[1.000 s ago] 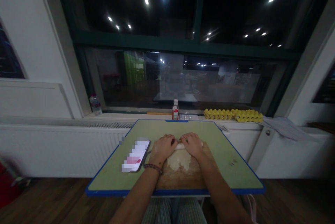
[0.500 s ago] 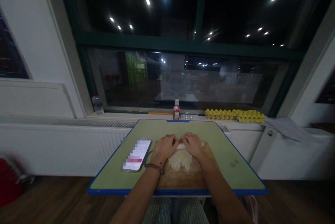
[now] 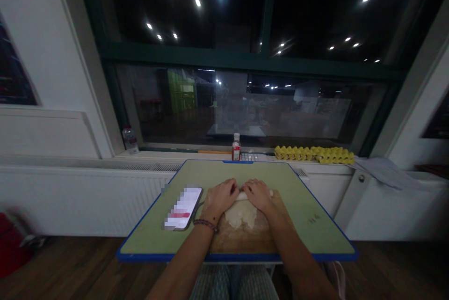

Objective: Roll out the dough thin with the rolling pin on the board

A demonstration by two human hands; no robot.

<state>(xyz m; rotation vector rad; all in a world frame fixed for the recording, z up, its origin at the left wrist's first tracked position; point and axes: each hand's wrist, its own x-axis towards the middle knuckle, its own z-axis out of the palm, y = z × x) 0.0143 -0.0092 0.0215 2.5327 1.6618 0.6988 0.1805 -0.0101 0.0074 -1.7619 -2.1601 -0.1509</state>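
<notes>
Only view shifted slightly; hands (image 3: 223, 195) clamped over pale rolling pin (image 3: 242, 195), dough sheet (image 3: 241, 214) between wrists.

From my end I see a dark reddish beaded bracelet (image 3: 206, 223) circling below the left hand (image 3: 222, 195), bare forearms (image 3: 189, 258), bluish patterned trousers (image 3: 253, 284).

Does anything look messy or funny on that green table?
Two little things: the dough has a jagged near edge instead of a smooth one, and dark marks on the right side of the green tabletop break up its plain surface.
</notes>
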